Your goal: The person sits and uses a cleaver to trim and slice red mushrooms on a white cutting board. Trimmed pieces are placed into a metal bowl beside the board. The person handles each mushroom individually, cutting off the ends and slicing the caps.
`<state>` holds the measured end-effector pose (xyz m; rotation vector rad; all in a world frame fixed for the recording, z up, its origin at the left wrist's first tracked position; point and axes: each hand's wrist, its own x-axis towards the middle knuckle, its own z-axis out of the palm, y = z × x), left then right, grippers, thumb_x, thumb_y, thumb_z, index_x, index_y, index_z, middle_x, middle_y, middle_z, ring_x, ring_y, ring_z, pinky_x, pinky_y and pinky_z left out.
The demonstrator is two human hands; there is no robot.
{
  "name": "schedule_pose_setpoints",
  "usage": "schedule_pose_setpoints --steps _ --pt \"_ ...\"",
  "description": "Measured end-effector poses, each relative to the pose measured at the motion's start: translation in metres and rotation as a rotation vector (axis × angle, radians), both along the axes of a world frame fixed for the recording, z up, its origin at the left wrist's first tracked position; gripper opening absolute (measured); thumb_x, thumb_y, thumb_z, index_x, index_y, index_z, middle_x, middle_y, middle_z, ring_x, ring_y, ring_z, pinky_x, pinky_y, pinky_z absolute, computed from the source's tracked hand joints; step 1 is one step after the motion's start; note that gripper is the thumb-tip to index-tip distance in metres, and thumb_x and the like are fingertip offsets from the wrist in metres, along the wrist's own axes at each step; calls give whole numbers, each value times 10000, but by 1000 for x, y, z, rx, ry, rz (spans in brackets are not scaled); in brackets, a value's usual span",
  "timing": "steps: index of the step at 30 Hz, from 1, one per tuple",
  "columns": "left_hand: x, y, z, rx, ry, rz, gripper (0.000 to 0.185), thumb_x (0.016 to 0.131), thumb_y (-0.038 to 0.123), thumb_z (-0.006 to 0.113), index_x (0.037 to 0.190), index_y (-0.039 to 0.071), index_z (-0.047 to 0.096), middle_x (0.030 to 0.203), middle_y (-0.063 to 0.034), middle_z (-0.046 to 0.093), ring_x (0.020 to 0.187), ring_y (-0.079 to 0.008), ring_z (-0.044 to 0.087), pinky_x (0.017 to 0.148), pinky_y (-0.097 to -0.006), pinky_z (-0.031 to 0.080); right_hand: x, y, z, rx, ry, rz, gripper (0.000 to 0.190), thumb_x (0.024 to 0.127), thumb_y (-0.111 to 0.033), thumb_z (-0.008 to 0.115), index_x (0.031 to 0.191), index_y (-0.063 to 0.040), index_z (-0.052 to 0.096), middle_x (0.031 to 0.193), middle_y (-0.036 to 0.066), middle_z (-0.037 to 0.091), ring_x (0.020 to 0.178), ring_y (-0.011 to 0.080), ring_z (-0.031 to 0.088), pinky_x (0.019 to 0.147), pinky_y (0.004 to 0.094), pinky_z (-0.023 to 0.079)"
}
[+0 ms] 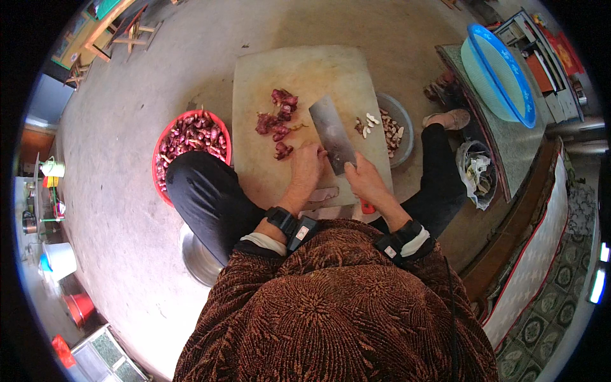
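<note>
My right hand (pixel 365 177) grips a broad-bladed cleaver (pixel 331 136) by its red handle. The blade slants across a worn, pale chopping board (pixel 267 67). Close by the cleaver's left edge, the fingers of my left hand (pixel 307 164) are curled in; whether they hold a piece is hidden. Knobby purple-red tubers (pixel 278 125) lie in a loose cluster left of the blade, with a smaller tuber (pixel 283 151) beside my left hand. Cut pieces with white flesh (pixel 367 125) rest near the board's right edge. An oblong slot (pixel 324 194) shows at the board's near end.
A red basin (pixel 155 174) heaped with tubers stands left of the board, near my knee. Cut pieces fill part of a grey plastic bowl (pixel 409 138) at right. Farther right are a bag-lined bin (pixel 479 174) and a blue-rimmed basket (pixel 527 102) on a low table. A metal basin (pixel 203 262) sits lower left.
</note>
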<state>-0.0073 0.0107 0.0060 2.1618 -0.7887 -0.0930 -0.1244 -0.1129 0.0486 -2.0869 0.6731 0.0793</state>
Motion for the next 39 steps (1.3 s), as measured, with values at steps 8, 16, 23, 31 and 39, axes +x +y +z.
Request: schedule_pose_setpoints --steps 8,16,23,31,39 --pt "2 4 0 7 -20 -38 123 753 110 698 755 -5 654 787 -201 615 756 -368 615 674 -420 497 10 9 -6 -147 -122 -20 488 898 -265 459 1285 30 430 980 285 615 899 449 593 829 461 462" --pt "32 18 23 -205 31 134 157 760 142 730 796 4 664 790 -166 641 702 -289 634 634 -356 499 -15 -8 33 -151 -53 56 430 904 -223 464 1230 58 471 976 294 610 892 407 609 782 438 465" --pt "49 43 37 8 7 135 128 733 117 717 832 59 660 832 -131 618 730 -347 613 652 -424 492 -36 -33 21 -102 34 186 457 902 -236 471 1244 66 464 1054 312 584 998 423 581 830 436 457" --pt "58 66 62 258 -75 235 158 712 142 739 833 71 666 880 -131 640 816 -326 632 704 -402 504 -28 -59 18 -362 -128 -104 347 893 -189 485 1170 20 482 913 313 605 876 480 582 764 523 457" --pt "61 81 48 321 -57 36 193 691 175 744 841 84 663 887 -125 653 816 -320 637 696 -391 505 -19 -14 16 -317 37 17 454 919 -246 470 1283 24 436 929 301 608 894 464 581 785 512 449"
